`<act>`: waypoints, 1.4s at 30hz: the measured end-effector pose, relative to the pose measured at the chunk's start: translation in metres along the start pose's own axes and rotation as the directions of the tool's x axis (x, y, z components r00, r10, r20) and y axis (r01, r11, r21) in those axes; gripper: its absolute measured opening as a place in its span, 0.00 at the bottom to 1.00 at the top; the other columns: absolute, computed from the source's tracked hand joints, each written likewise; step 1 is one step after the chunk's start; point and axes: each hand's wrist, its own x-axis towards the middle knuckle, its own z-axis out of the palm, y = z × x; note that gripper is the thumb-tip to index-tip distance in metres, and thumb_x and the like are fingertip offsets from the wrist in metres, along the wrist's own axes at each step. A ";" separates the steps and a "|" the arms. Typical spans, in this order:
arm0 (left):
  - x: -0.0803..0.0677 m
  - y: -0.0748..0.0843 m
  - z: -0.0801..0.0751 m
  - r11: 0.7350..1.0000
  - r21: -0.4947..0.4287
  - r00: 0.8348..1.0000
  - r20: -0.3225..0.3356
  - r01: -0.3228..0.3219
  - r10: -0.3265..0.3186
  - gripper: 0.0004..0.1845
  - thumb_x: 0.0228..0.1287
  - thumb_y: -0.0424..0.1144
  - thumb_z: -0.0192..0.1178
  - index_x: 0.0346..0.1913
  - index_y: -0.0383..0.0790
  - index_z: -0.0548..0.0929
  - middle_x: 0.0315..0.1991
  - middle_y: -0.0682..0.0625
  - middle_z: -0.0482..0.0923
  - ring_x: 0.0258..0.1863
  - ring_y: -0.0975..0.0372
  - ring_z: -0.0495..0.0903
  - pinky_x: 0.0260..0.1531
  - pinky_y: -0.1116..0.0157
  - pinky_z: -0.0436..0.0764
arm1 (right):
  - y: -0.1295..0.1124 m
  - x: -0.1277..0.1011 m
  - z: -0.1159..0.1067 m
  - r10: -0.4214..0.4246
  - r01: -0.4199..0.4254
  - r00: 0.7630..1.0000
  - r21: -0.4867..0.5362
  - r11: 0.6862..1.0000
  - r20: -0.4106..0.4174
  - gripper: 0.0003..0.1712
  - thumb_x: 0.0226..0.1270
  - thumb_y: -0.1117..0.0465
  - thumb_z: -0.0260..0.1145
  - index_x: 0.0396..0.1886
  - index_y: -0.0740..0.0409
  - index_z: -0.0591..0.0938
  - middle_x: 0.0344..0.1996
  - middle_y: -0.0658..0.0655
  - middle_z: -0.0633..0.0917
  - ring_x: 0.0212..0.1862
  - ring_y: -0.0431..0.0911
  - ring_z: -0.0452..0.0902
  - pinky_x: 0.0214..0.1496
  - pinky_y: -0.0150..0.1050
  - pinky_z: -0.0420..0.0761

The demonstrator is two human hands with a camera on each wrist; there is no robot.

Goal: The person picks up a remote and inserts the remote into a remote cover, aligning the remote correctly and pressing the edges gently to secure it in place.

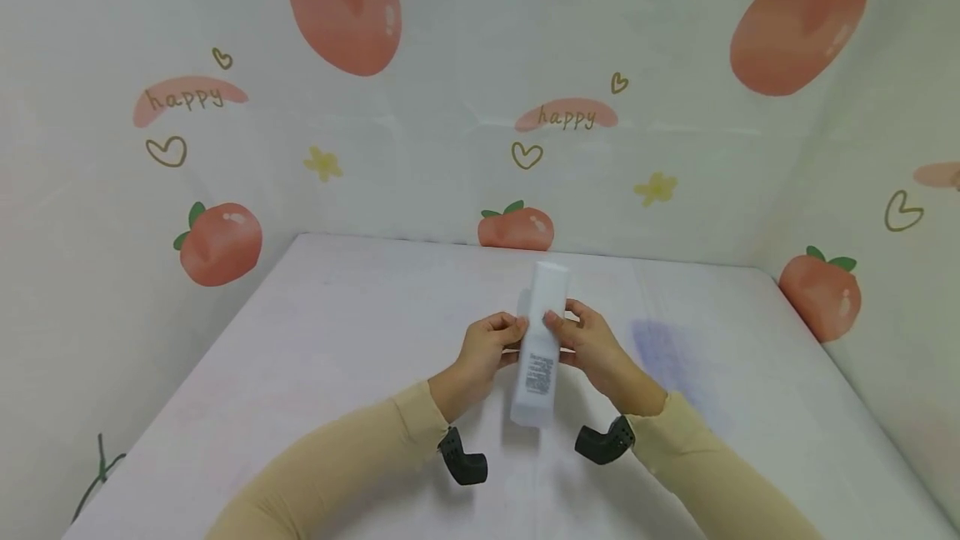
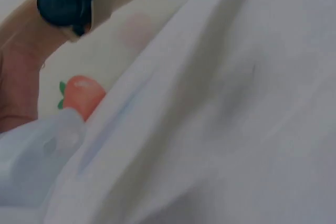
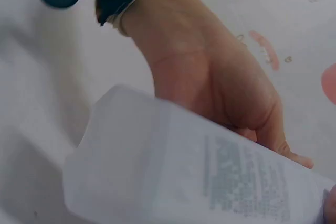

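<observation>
— White plastic, is that what the bottle (image 1: 542, 346) is made of?

— Looks like it: a tall, frosted white bottle with a block of small grey print (image 1: 539, 375) on its lower half. It is held above the middle of the table (image 1: 315, 357), tilted so its top leans away from the person and its flat base points back toward them.

— Who has hold of it?

— Both hands, 1 on each side, around its middle. The left hand (image 1: 486, 348) has its fingers curled against the left side of the bottle, and the right hand (image 1: 592, 344) has its fingers and thumb wrapped round the right side. So both are gripping it.

— What do the wrist cameras add?

— The right wrist view shows the bottle (image 3: 199, 171) from near its base, print facing the camera, with the palm of the left hand (image 3: 210, 77) behind it. The left wrist view is mostly blurred white surface, so I cannot tell the finger position from there.

— And around them?

— Beige sleeves (image 1: 360, 457) cover both arms, and a black camera mount (image 1: 462, 457) sits at each wrist. The table is covered in pale cloth with a faint bluish patch (image 1: 663, 352) to the right of the hands. Behind it hangs a white backdrop (image 1: 450, 148) printed with orange fruits, hearts, small yellow flowers and the word happy
</observation>
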 end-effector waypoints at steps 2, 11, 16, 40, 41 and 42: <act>-0.002 -0.001 0.003 1.000 -0.014 1.000 -0.028 0.000 0.000 0.13 0.66 0.40 0.62 0.23 0.45 0.76 0.27 0.55 0.78 0.30 0.65 0.78 0.31 0.70 0.78 | -0.001 -0.002 0.002 -0.017 0.016 1.000 -0.063 0.998 -0.013 0.32 0.75 0.55 0.56 0.69 0.67 0.59 0.50 0.63 0.81 0.43 0.43 0.82 0.49 0.44 0.82; 0.006 0.005 0.007 0.999 0.050 0.993 -0.117 0.016 -0.010 0.09 0.66 0.37 0.61 0.30 0.35 0.81 0.31 0.51 0.79 0.31 0.62 0.77 0.33 0.69 0.79 | 0.001 -0.005 0.009 -0.031 0.028 0.999 -0.138 0.990 -0.024 0.28 0.76 0.57 0.55 0.66 0.69 0.60 0.52 0.70 0.78 0.48 0.53 0.82 0.55 0.56 0.79; 0.012 0.009 0.005 0.994 0.076 0.990 -0.129 0.075 -0.065 0.10 0.67 0.38 0.60 0.36 0.31 0.82 0.30 0.51 0.79 0.30 0.63 0.77 0.31 0.70 0.78 | 0.009 -0.006 0.014 -0.024 0.021 1.000 -0.164 0.986 -0.017 0.28 0.76 0.56 0.55 0.65 0.69 0.60 0.52 0.71 0.78 0.49 0.56 0.81 0.54 0.57 0.79; 0.020 0.020 -0.004 0.980 0.197 0.987 0.161 -0.008 -0.024 0.21 0.69 0.38 0.58 0.63 0.45 0.72 0.50 0.40 0.80 0.40 0.58 0.82 0.49 0.57 0.82 | -0.003 0.003 -0.005 0.030 -0.033 0.999 -0.114 0.993 -0.026 0.32 0.74 0.53 0.57 0.69 0.63 0.60 0.57 0.68 0.76 0.54 0.54 0.79 0.57 0.56 0.77; 0.020 0.021 -0.005 0.977 0.211 0.984 0.178 -0.015 -0.023 0.21 0.68 0.38 0.60 0.63 0.44 0.72 0.50 0.40 0.81 0.41 0.58 0.82 0.50 0.56 0.82 | -0.002 0.004 -0.005 0.031 -0.033 0.999 -0.105 0.994 -0.022 0.31 0.74 0.53 0.57 0.69 0.62 0.60 0.57 0.67 0.76 0.53 0.53 0.79 0.57 0.55 0.77; 0.020 0.021 -0.006 0.974 0.224 0.981 0.191 -0.017 -0.027 0.22 0.67 0.37 0.61 0.62 0.43 0.73 0.50 0.40 0.81 0.42 0.58 0.82 0.51 0.56 0.81 | -0.002 0.004 -0.004 0.029 -0.031 0.999 -0.100 0.995 -0.015 0.31 0.74 0.53 0.57 0.69 0.61 0.60 0.57 0.67 0.76 0.53 0.52 0.80 0.57 0.54 0.78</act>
